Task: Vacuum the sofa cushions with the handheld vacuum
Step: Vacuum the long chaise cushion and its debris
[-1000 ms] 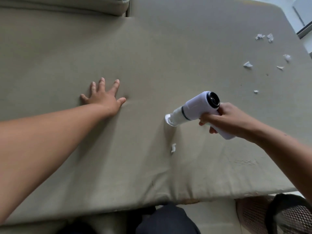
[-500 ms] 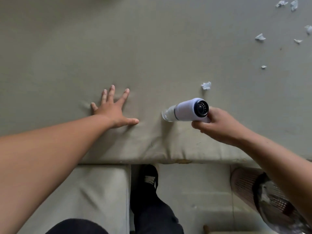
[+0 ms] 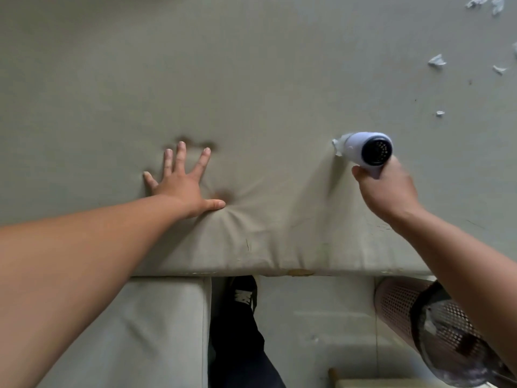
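A wide olive-grey sofa cushion point(image 3: 251, 79) fills the upper view. My left hand point(image 3: 181, 184) presses flat on it with fingers spread, denting the fabric near the front edge. My right hand point(image 3: 387, 189) grips the handle of a white handheld vacuum point(image 3: 363, 148). Its clear nozzle touches the cushion at the left end, with a white scrap at the mouth; its black rear grille faces me. Several white paper scraps point(image 3: 436, 61) lie on the cushion at the upper right.
The cushion's front edge runs across the view at about two thirds down. Below it sit a second pale cushion point(image 3: 126, 331), my dark trouser leg and shoe point(image 3: 243, 317), and a mesh bin point(image 3: 436, 329) at the lower right.
The vacuum has moved right and away from me across the cushion. The scrap that lay beyond its nozzle is now at the nozzle mouth. My left hand stays pressed in place.
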